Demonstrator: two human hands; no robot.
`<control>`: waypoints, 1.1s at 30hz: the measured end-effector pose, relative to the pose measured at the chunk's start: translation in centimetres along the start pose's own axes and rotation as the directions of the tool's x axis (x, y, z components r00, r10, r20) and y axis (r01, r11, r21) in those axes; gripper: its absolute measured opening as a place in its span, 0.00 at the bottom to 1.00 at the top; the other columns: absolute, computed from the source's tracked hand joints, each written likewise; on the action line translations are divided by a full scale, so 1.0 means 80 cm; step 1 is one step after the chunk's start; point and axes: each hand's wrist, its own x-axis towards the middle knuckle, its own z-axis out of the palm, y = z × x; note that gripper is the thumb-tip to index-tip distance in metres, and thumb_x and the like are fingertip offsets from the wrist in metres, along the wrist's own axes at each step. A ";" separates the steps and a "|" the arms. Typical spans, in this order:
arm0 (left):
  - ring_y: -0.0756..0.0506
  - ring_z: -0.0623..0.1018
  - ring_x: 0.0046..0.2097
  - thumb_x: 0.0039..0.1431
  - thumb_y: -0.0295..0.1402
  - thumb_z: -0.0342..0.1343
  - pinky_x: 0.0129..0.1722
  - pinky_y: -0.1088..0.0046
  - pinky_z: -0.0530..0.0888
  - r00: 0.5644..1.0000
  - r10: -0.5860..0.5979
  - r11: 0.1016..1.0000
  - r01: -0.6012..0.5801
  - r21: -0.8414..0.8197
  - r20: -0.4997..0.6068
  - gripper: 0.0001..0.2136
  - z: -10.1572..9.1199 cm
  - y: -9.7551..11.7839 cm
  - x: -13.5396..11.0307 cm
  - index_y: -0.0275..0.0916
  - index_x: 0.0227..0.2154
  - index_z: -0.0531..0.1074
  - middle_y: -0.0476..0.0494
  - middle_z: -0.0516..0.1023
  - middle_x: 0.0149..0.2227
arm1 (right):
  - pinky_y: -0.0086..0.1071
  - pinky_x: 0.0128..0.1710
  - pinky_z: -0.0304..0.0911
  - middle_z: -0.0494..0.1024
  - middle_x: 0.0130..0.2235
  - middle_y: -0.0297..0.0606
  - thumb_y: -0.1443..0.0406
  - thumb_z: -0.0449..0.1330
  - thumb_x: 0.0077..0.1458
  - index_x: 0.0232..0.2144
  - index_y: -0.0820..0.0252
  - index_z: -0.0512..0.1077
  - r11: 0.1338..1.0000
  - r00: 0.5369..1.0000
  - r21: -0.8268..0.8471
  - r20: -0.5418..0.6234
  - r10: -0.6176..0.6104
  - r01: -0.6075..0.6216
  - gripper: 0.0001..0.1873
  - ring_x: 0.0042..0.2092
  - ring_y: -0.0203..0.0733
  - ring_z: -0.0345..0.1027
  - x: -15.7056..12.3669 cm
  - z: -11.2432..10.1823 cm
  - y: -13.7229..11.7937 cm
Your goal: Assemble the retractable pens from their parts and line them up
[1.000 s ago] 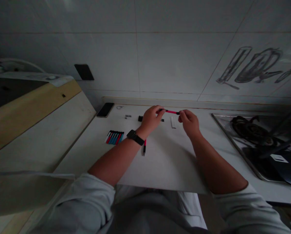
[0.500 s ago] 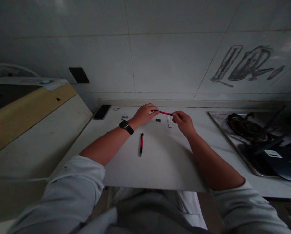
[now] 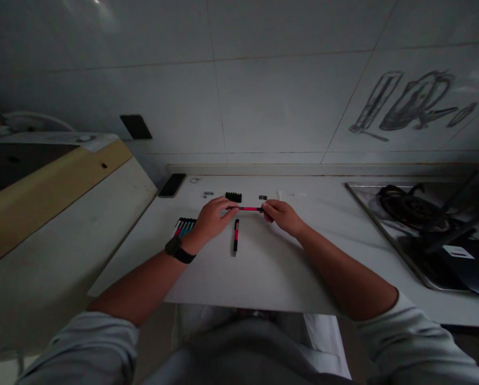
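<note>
Between my two hands a red and black pen [image 3: 249, 209] is held level above the white counter. My left hand [image 3: 214, 218] pinches its left end, and my right hand [image 3: 282, 215] grips its right end; the fingers cover both tips. A second red and black pen [image 3: 236, 237] lies on the counter just below, pointing toward me. Behind my left hand stands a row of black parts [image 3: 233, 197]. Small dark pieces [image 3: 262, 198] and thin white sticks [image 3: 280, 195] lie near my right hand.
Several coloured pen parts [image 3: 184, 226] lie left of my left wrist. Small metallic pieces [image 3: 208, 193] and a phone [image 3: 172, 185] are at the back left. A gas stove [image 3: 403, 214] with a black device [image 3: 460, 262] on it borders the right side. A large panelled box [image 3: 75, 230] stands left.
Both hands have come nearer to me and to the left with the pen. The row of black parts and the coloured pen parts now show.
</note>
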 end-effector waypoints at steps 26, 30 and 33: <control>0.45 0.81 0.43 0.68 0.36 0.61 0.47 0.63 0.79 1.000 -0.031 0.996 0.031 -0.083 0.002 0.06 0.022 -0.023 -0.016 0.43 0.41 0.81 0.44 0.82 0.40 | 0.32 0.31 0.61 0.76 0.30 0.35 0.50 0.55 0.65 0.39 0.56 0.73 0.986 0.993 -0.163 0.104 0.053 -0.036 0.17 0.30 0.38 0.66 -0.003 0.004 0.019; 0.45 0.81 0.43 0.68 0.35 0.62 0.47 0.63 0.79 1.000 -0.027 0.995 0.027 -0.094 0.000 0.05 0.024 -0.020 -0.016 0.42 0.40 0.81 0.44 0.82 0.40 | 0.33 0.34 0.63 0.78 0.36 0.36 0.53 0.61 0.60 0.42 0.55 0.71 0.984 0.999 -0.181 0.049 0.015 -0.006 0.14 0.32 0.38 0.68 -0.003 0.002 0.019; 0.45 0.81 0.42 0.67 0.34 0.62 0.46 0.63 0.79 0.999 -0.036 0.995 0.037 -0.093 0.011 0.05 0.025 -0.019 -0.016 0.41 0.39 0.81 0.44 0.82 0.39 | 0.33 0.33 0.63 0.78 0.39 0.37 0.52 0.60 0.60 0.47 0.55 0.71 0.987 0.998 -0.157 0.054 0.020 -0.011 0.17 0.32 0.38 0.69 -0.003 0.001 0.017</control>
